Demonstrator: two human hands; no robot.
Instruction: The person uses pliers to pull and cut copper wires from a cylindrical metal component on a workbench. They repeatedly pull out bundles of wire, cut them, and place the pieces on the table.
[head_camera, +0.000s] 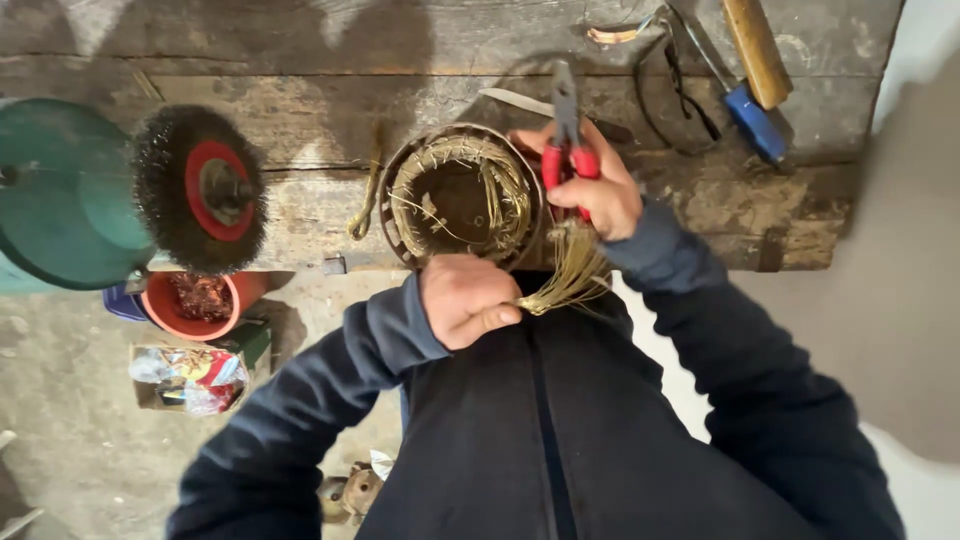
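Head view: our left hand (465, 298) clenches the wire tuft (570, 270), steadying the stator (460, 195) on the worktop (300, 205); our right hand (595, 185) grasps pliers (566, 140), probably for cutting.

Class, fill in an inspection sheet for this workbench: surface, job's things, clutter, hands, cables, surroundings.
Surface: worn wooden bench.
Job's things: round motor shell with wire strands; loose wire bundle.
Clutter: hammer, blue-handled tool, knife blade.
Hands: left hand pinches the bundle; right hand holds red pliers.
Cables: nothing seen.
Surroundings: wire wheel on green grinder, orange pot, concrete floor.
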